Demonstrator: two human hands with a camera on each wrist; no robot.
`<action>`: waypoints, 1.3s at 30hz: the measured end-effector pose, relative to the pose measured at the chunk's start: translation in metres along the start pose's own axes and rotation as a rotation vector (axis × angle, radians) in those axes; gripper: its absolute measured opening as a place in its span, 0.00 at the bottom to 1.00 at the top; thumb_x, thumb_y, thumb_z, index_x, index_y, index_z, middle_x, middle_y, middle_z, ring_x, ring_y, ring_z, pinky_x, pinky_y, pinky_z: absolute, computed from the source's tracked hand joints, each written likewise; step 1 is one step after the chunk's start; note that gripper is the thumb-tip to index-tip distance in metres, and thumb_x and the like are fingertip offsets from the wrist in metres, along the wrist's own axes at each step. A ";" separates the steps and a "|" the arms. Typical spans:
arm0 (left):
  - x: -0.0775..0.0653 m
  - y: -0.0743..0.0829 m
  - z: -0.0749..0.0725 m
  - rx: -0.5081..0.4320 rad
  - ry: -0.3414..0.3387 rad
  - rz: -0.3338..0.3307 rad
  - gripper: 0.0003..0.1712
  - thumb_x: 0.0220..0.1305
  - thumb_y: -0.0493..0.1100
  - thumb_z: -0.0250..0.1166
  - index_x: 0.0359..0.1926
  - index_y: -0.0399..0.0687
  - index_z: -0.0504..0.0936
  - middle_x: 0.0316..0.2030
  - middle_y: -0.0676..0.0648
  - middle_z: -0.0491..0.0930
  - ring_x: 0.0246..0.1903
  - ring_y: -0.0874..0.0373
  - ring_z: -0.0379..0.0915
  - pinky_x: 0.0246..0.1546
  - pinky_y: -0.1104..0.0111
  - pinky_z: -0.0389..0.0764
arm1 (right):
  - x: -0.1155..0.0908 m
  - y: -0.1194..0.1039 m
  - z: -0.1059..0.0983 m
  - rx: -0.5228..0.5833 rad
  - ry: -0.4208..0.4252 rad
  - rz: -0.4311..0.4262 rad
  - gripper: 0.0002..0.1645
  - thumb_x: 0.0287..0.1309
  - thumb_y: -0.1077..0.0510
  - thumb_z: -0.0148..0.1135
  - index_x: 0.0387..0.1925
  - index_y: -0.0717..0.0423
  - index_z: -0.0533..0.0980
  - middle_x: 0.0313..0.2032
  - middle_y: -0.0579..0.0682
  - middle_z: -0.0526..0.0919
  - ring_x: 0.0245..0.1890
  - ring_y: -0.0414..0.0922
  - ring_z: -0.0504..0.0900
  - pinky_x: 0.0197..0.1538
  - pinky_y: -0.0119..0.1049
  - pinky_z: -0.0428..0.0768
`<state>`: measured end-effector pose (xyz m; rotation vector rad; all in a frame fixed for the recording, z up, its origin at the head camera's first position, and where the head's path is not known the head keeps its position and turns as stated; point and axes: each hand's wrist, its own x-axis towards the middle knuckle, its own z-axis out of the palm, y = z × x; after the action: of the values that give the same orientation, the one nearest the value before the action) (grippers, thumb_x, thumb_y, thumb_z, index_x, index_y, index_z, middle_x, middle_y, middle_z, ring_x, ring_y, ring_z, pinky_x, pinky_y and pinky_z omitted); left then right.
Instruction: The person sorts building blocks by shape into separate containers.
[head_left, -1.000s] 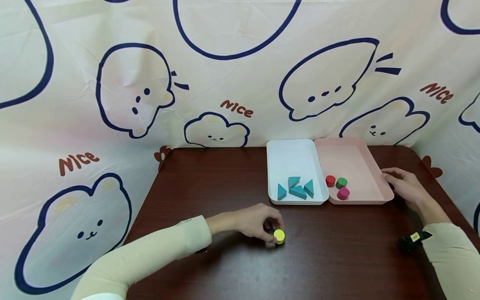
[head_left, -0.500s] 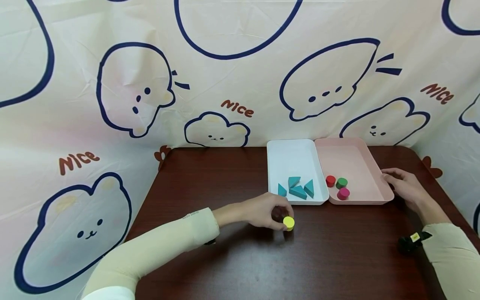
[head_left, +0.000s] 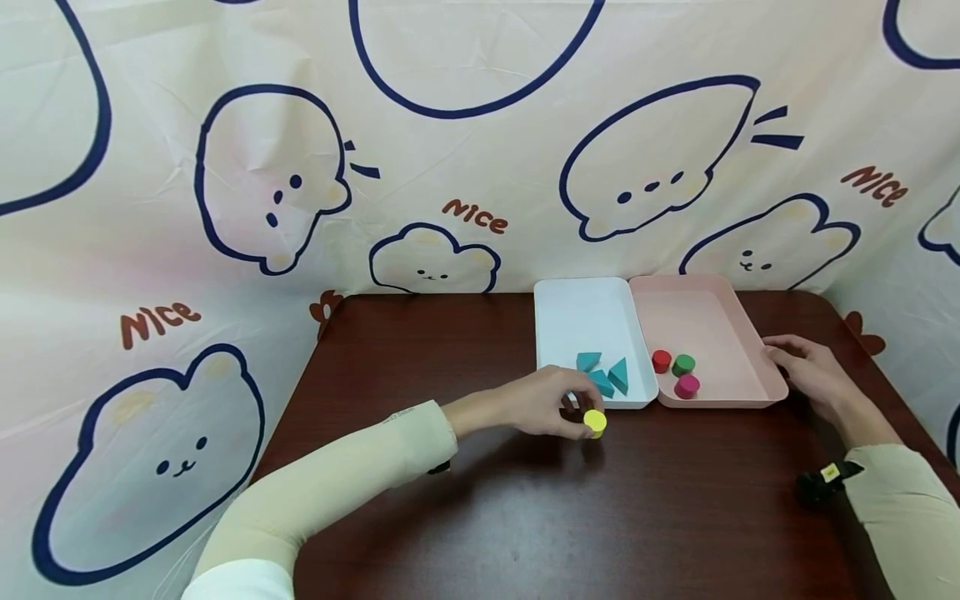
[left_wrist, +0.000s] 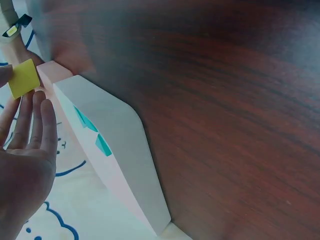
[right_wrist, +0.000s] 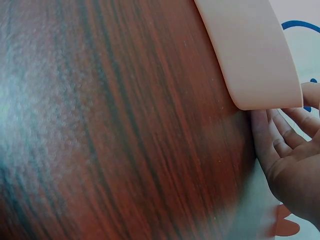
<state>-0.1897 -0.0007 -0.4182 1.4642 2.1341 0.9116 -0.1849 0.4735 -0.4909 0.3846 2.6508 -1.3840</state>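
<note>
My left hand (head_left: 542,402) pinches a yellow round block (head_left: 595,424) between thumb and fingertips, just in front of the white tray (head_left: 581,312). In the left wrist view the block (left_wrist: 24,80) shows its side, with the other fingers stretched below it. Teal triangular blocks (head_left: 617,377) lie in the white tray, partly hidden by this hand. Next to it stands the pink tray (head_left: 705,317), holding a red block (head_left: 661,361), a green block (head_left: 683,364) and a magenta block (head_left: 686,386). My right hand (head_left: 813,375) rests with loose fingers against its right side.
Both trays stand side by side toward the back right of the dark wooden table (head_left: 420,358). A pale cloth (head_left: 420,150) with blue cartoon outlines hangs behind and around the table. A black wrist device (head_left: 825,483) is on my right wrist.
My left hand has carried the yellow block right and away from me, toward the trays, and now covers part of the white tray. The right hand and both trays have stayed in place.
</note>
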 end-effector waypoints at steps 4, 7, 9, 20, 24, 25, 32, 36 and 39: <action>0.007 0.000 -0.001 0.007 0.017 0.009 0.13 0.67 0.41 0.76 0.51 0.47 0.85 0.45 0.56 0.83 0.46 0.60 0.82 0.50 0.75 0.83 | 0.000 0.000 0.000 0.003 0.002 0.008 0.44 0.82 0.37 0.43 0.78 0.68 0.58 0.74 0.76 0.61 0.54 0.57 0.73 0.39 0.28 0.78; 0.013 0.001 -0.004 0.011 0.039 0.016 0.13 0.66 0.40 0.76 0.50 0.47 0.85 0.44 0.56 0.83 0.46 0.62 0.82 0.51 0.75 0.83 | 0.001 0.000 0.000 0.004 0.006 0.008 0.44 0.82 0.36 0.43 0.78 0.68 0.58 0.74 0.76 0.61 0.54 0.57 0.74 0.39 0.28 0.77; 0.016 0.001 -0.005 0.005 0.048 0.016 0.13 0.67 0.40 0.76 0.50 0.47 0.85 0.44 0.56 0.84 0.46 0.63 0.82 0.51 0.75 0.83 | 0.001 0.001 0.000 0.005 0.007 0.008 0.44 0.82 0.36 0.43 0.78 0.68 0.58 0.74 0.76 0.61 0.54 0.57 0.74 0.39 0.29 0.78; 0.040 0.000 -0.011 0.037 0.079 -0.011 0.14 0.67 0.43 0.76 0.51 0.47 0.85 0.45 0.56 0.83 0.47 0.57 0.82 0.54 0.73 0.83 | 0.001 0.003 0.000 0.005 -0.005 0.015 0.44 0.82 0.36 0.42 0.79 0.67 0.57 0.75 0.75 0.59 0.55 0.57 0.72 0.43 0.33 0.76; 0.047 0.002 -0.012 0.047 0.103 -0.022 0.14 0.67 0.43 0.76 0.51 0.47 0.86 0.44 0.56 0.83 0.45 0.63 0.81 0.52 0.76 0.82 | 0.000 0.000 -0.001 0.004 -0.005 0.012 0.45 0.82 0.36 0.42 0.79 0.68 0.57 0.75 0.76 0.59 0.56 0.58 0.72 0.43 0.32 0.76; 0.049 0.002 -0.013 0.045 0.109 -0.026 0.14 0.67 0.43 0.76 0.51 0.47 0.86 0.43 0.56 0.83 0.45 0.64 0.80 0.52 0.77 0.82 | 0.000 0.000 -0.001 0.004 -0.004 0.012 0.45 0.82 0.36 0.42 0.79 0.68 0.57 0.75 0.76 0.59 0.56 0.58 0.72 0.43 0.32 0.76; 0.061 -0.003 -0.011 0.013 0.129 -0.056 0.15 0.68 0.44 0.76 0.52 0.47 0.85 0.42 0.58 0.83 0.47 0.58 0.81 0.52 0.76 0.82 | -0.001 -0.001 0.001 0.013 -0.006 0.010 0.44 0.82 0.37 0.43 0.78 0.68 0.57 0.74 0.76 0.60 0.54 0.57 0.73 0.40 0.30 0.77; 0.069 -0.004 -0.011 0.008 0.131 -0.070 0.15 0.68 0.43 0.75 0.53 0.46 0.84 0.43 0.56 0.84 0.47 0.57 0.82 0.52 0.74 0.83 | 0.000 -0.001 0.001 0.013 -0.001 0.005 0.43 0.83 0.37 0.43 0.78 0.68 0.58 0.74 0.75 0.61 0.53 0.56 0.73 0.38 0.28 0.78; 0.077 -0.003 -0.013 0.008 0.131 -0.081 0.16 0.68 0.44 0.75 0.53 0.46 0.84 0.44 0.55 0.84 0.48 0.56 0.82 0.53 0.73 0.84 | 0.000 0.000 0.000 0.012 0.002 0.005 0.43 0.83 0.38 0.43 0.78 0.68 0.58 0.73 0.76 0.61 0.52 0.56 0.74 0.36 0.27 0.79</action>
<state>-0.2286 0.0660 -0.4077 1.3445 2.2751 0.9956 -0.1853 0.4730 -0.4909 0.3941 2.6422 -1.3999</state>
